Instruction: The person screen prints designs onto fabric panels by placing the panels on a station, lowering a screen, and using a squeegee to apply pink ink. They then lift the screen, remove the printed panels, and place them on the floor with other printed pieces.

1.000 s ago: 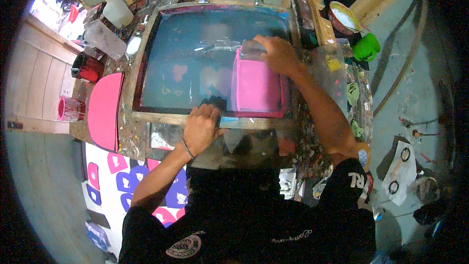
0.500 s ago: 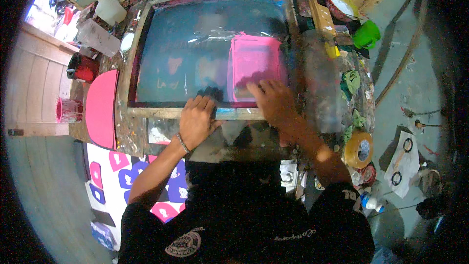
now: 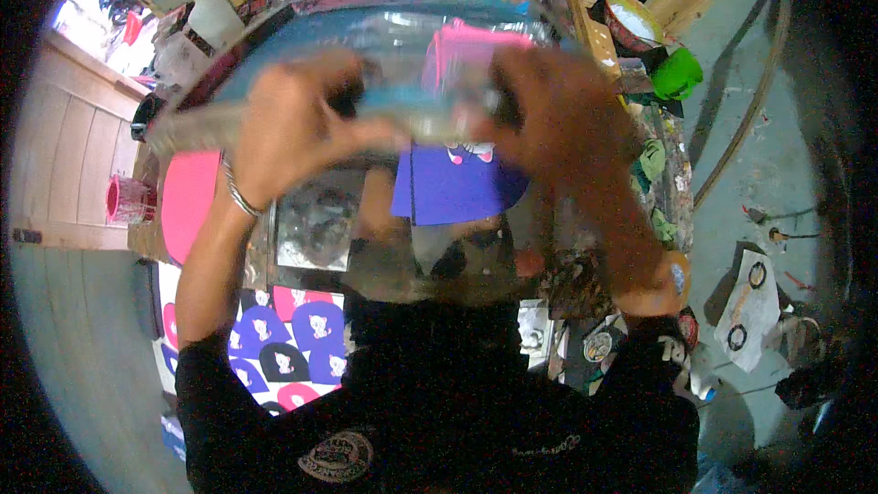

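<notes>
A wooden-edged printing screen (image 3: 320, 32) with blue-grey mesh is tilted up, its near edge raised and smeared by motion. My left hand (image 3: 297, 128) closes on the left part of that near edge, thumb along the bar. My right hand (image 3: 558, 114), dark and blurred, grips the edge further right. A patch of pink ink (image 3: 457, 46) lies on the mesh at its right side. Below the raised edge a purple fabric piece (image 3: 453, 192) with a white and pink print lies on the board; its upper part is hidden by the screen.
Pink sheets (image 3: 190, 201) lie at the left, near a pink-stained cup (image 3: 128, 198). Printed purple, black and pink pieces (image 3: 283, 361) are spread at lower left. On the right are a bowl (image 3: 633, 20), a green cup (image 3: 677, 73) and a tape roll (image 3: 679, 279).
The screen's near edge has risen from the table, uncovering the purple piece. Both hands have moved up and apart; the right hand has left the pink ink area for the frame edge.
</notes>
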`<state>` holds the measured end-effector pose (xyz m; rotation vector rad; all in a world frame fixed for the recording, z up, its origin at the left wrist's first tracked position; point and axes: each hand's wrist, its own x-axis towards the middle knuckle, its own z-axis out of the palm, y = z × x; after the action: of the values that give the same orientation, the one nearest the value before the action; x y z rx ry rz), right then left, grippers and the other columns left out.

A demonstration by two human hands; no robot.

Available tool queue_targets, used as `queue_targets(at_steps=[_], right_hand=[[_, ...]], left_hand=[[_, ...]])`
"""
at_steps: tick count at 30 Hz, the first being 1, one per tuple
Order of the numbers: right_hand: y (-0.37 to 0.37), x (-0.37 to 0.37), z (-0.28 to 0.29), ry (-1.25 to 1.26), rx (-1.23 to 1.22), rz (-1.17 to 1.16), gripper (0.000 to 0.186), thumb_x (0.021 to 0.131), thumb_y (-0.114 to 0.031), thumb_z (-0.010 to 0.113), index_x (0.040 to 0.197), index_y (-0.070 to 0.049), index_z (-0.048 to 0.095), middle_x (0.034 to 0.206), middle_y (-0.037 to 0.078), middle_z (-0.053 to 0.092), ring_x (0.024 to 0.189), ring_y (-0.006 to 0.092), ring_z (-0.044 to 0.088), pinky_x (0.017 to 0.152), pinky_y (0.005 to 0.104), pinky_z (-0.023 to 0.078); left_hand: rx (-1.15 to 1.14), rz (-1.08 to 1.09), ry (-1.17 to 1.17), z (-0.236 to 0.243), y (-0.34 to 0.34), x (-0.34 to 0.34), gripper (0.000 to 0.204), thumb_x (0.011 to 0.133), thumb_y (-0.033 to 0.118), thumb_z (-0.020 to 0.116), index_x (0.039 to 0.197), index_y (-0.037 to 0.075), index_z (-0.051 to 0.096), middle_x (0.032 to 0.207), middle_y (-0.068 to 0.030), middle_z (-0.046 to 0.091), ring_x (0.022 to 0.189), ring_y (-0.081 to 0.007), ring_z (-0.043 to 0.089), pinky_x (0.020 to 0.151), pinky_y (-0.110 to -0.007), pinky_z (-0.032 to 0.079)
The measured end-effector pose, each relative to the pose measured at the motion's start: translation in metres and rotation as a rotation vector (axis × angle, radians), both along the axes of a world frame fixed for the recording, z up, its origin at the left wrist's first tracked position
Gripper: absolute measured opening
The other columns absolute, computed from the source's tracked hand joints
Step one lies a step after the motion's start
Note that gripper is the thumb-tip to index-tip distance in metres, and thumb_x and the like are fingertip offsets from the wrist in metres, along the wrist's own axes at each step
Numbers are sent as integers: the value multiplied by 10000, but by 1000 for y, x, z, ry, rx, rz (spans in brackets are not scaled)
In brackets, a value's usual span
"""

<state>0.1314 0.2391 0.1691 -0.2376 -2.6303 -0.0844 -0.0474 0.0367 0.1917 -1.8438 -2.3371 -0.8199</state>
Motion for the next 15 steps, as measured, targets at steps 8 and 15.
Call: queue_targets(at_steps=[8,15], right_hand=[[42,-50,121,79,-112,-89,597,923,-554,618,885,31,731,747,233,684,668,361,685,686,457,542],[106,-74,116,195,-167,42,522,971,-469,601,879,35,704,715,205,629,674,301,618,676,433,477]], left_hand=[[120,-78,-37,-186,12,50,379,877,323,738,1162,75,715,1293,-173,617,1178,-366,576,1011,-519,439],[-175,153,-13,-229,-125,38,483,914,441,680,1342,216,675,1628,-138,329,1516,-425,214,1183,-695,101]])
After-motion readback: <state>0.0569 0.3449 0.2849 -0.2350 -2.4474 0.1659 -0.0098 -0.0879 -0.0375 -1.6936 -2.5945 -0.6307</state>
